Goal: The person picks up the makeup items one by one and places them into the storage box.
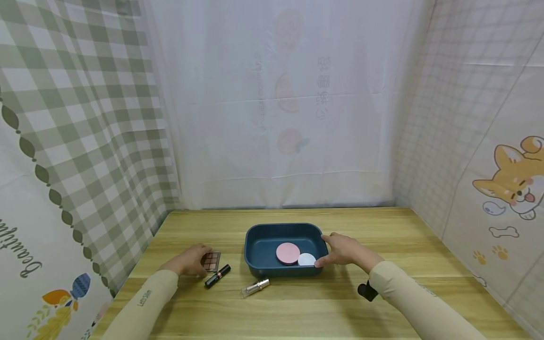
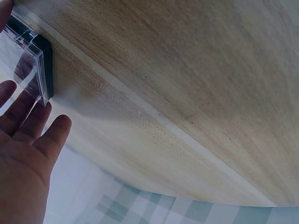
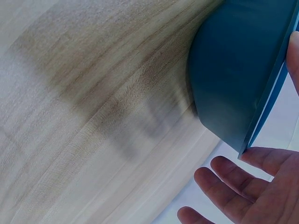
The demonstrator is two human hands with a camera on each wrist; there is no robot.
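Observation:
At the left of the table, my left hand reaches over an eyeshadow palette with a grid of brown pans. In the left wrist view the palette's clear lid shows, thumb at one edge and fingertips at the opposite one. My right hand holds the right end of a dark blue rectangular bin, thumb and index finger at its rim corners; the other fingers are spread outside it. Inside the bin lie a pink round compact and a white round piece.
Between the palette and the bin lies a black lipstick tube. A silver and clear lipstick tube sits in front of the bin. Beside the right sleeve is a small black object. Cloth curtains enclose the wooden table.

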